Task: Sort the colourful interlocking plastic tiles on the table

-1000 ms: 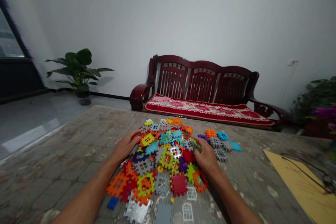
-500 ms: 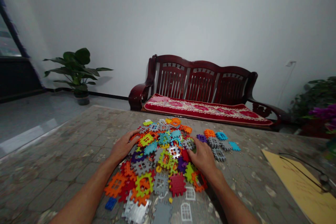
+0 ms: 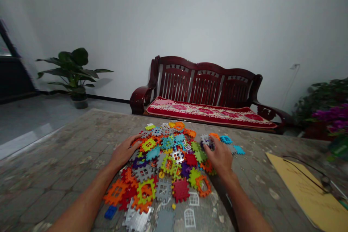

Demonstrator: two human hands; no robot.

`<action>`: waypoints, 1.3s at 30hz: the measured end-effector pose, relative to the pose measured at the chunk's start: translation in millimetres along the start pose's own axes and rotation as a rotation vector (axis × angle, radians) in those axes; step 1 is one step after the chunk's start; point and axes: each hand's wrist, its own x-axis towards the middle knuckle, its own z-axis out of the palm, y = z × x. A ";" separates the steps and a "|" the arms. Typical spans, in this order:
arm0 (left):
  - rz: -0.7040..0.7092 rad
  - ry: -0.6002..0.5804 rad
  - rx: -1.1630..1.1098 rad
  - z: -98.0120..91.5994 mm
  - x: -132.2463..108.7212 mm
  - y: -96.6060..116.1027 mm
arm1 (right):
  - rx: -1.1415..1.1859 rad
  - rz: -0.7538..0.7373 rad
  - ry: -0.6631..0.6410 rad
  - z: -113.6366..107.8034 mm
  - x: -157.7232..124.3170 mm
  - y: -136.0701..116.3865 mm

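A heap of colourful plastic interlocking panels lies on the table, among them a yellow-green window panel [image 3: 148,145], a turquoise panel [image 3: 153,153] and a red square panel [image 3: 180,190]. My left hand [image 3: 125,152] rests at the heap's left edge, fingers stretched out over the panels. On the right, my right hand [image 3: 221,156] pinches a grey window panel [image 3: 204,139] between thumb and fingers. It hovers beside a small separate group with an orange panel [image 3: 214,136], a blue ring-shaped panel [image 3: 226,139] and a light-blue panel [image 3: 239,149], partly hiding that group.
A patterned grey cloth [image 3: 67,156] covers the table. White window frames [image 3: 189,218] and a blue block [image 3: 110,212] lie near the front. At right is a yellow folder [image 3: 307,192] with a black cord [image 3: 304,174]. Beyond stand a wooden bench [image 3: 206,87] and a potted plant [image 3: 74,69].
My right hand has lifted a grey window panel off the heap's right side and carried it right, towards the small group. Green panels now show where it was. My left hand has stayed put.
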 end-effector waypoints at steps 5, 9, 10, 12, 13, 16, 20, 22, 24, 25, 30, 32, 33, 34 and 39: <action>-0.013 -0.016 0.003 0.0 0.4 -0.3 | -0.166 0.163 -0.022 -10.1 10.6 28.6; -0.014 -0.012 0.009 -0.8 -0.2 0.7 | -0.253 0.195 -0.035 -7.8 9.8 41.3; -0.017 -0.014 0.012 -1.0 -0.3 1.0 | -0.262 0.197 -0.038 -6.7 9.4 42.7; -0.023 -0.016 0.021 -1.1 -0.4 1.5 | -0.272 0.193 -0.044 -4.6 8.6 43.8; -0.023 -0.016 0.025 -1.1 -0.4 1.5 | -0.277 0.188 -0.046 -3.7 8.3 43.9; -0.012 -0.011 0.027 -0.6 -0.2 0.7 | -0.300 0.177 -0.059 -1.6 7.3 43.7; -0.015 -0.012 0.013 0.2 0.3 -1.5 | -0.328 0.180 -0.085 0.3 6.4 43.7; -0.018 -0.010 0.009 0.1 0.4 -1.6 | -0.332 0.185 -0.091 0.4 6.6 43.3; -0.015 -0.003 0.009 -0.3 0.1 -0.9 | -0.330 0.188 -0.101 0.3 7.1 42.6; -0.012 0.000 0.010 -0.4 -0.2 -0.4 | -0.329 0.189 -0.108 0.3 7.4 42.4; -0.009 0.008 0.015 -0.7 -1.3 1.0 | -0.337 0.192 -0.146 2.3 7.3 43.5; -0.008 0.013 0.014 -0.8 -1.6 1.1 | -0.342 0.187 -0.144 2.7 6.9 43.9; -0.006 0.016 0.011 -0.9 -1.7 1.3 | -0.344 0.183 -0.143 2.6 6.8 43.8; -0.005 0.018 0.008 -1.0 -1.7 1.6 | -0.345 0.181 -0.145 2.3 6.7 43.5; -0.013 0.007 0.005 -0.9 -0.9 1.6 | -0.357 0.181 -0.161 1.2 7.8 40.9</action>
